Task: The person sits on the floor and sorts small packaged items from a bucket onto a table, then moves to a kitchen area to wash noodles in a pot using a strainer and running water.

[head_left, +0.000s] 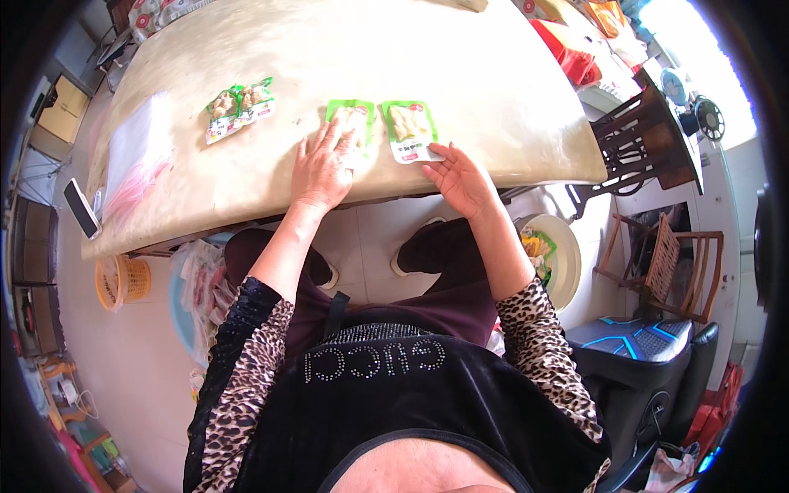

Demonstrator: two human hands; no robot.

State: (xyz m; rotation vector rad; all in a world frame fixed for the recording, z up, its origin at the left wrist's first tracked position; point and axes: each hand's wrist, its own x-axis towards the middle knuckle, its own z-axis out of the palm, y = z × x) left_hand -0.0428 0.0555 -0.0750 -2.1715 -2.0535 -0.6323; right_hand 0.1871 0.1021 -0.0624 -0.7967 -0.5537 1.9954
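Note:
My left hand (323, 165) lies palm down with its fingers spread over the lower part of a green-edged clear food packet (363, 117). Beside it, not touching it, is a second green-edged packet (409, 123) with pale food inside. My right hand (461, 179) is at that packet's lower right corner, palm partly up and fingers apart; whether the fingertips touch the packet I cannot tell. Farther left on the table, two green and white packets (239, 108) with brown food lie side by side, touching or overlapping.
The cream-covered table (259, 179) holds a stack of clear plastic bags (137, 148) at the left, near a phone (82, 208) on a stand. Below are an orange basket (134, 275), a blue basin (180, 296) of bagged items and a cream basin (568, 262) with packets. A treadle stand (635, 142) stands right.

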